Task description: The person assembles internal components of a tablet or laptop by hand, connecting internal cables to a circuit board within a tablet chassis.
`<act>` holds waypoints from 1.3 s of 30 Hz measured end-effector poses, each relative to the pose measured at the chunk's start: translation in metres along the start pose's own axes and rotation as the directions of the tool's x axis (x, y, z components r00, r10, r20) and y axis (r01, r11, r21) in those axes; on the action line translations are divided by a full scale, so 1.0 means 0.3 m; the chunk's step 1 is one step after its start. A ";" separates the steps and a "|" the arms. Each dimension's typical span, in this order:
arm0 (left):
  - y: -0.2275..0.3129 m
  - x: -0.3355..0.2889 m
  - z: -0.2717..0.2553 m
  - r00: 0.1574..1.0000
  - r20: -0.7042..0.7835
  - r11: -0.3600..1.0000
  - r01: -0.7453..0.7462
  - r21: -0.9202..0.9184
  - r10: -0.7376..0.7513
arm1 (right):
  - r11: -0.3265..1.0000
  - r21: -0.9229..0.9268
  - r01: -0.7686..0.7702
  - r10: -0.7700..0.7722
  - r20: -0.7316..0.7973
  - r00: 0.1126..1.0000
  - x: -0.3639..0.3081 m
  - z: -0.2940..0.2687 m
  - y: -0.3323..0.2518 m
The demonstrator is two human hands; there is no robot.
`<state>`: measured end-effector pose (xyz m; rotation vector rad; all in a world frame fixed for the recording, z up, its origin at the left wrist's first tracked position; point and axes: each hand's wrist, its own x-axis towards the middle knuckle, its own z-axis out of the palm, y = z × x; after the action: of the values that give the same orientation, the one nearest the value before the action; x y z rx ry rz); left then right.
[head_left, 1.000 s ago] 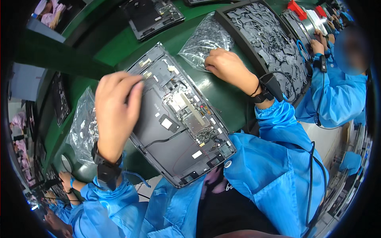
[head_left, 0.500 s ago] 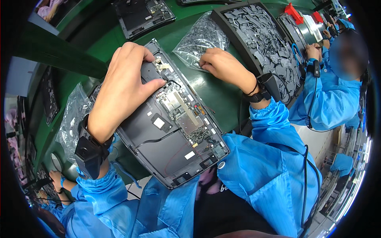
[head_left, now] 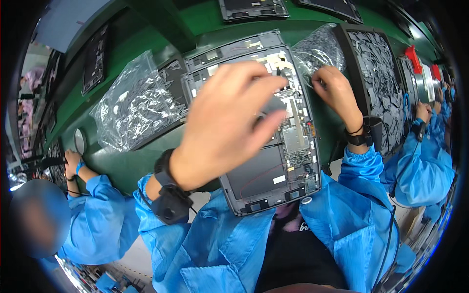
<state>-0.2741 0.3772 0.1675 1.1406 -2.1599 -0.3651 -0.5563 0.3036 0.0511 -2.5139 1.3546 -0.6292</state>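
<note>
A dark grey laptop-like housing [head_left: 256, 176] lies before me with its inside facing up, slightly turned. Along its right side run a circuit board [head_left: 293, 139], silver shields and a thin red wire. Smeared by motion, my left hand [head_left: 229, 117] hovers over the housing's left and middle part, thumb and fingers apart, and hides what is under it. Right of the housing, my right hand [head_left: 337, 90] is closed with curled fingers at the lower edge of a clear plastic bag [head_left: 320, 49]. Whatever its fingertips hold, if anything, is hidden.
A black tray of dark flat parts [head_left: 376, 73] stands at the right. Left lies another clear bag [head_left: 132, 107] of dark pieces, over a tray edge. A green post [head_left: 163, 22] rises behind. More housings [head_left: 254, 10] lie at the back. Co-workers [head_left: 97, 215] sit on both sides.
The view has swung left, so the bench things appear further right and a co-worker shows at the left. My left thumb has left the spot by the board's black cable.
</note>
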 end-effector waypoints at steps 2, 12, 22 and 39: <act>-0.079 -0.076 -0.053 0.980 -0.176 0.994 0.103 0.027 -0.097 | 0.998 0.019 0.056 -0.054 -0.072 0.996 -0.001 0.002 0.005; -0.536 -0.283 -0.039 0.920 -0.160 0.850 0.392 0.351 -0.358 | 0.508 0.828 -0.236 0.394 0.020 0.919 0.064 -0.075 -0.048; -0.530 -0.250 -0.068 0.847 -0.097 0.802 0.527 0.280 -0.523 | 0.054 0.973 -0.224 0.124 0.216 0.969 0.162 -0.122 -0.105; -0.187 -0.178 -0.031 0.738 -0.356 0.778 0.352 -0.520 -0.573 | 0.953 0.291 0.083 -0.101 0.047 0.994 0.275 -0.154 -0.221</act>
<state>-0.2111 0.3885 0.1229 1.3412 -1.2288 -0.6483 -0.4887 0.2720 0.1392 -2.3485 1.0439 -0.7060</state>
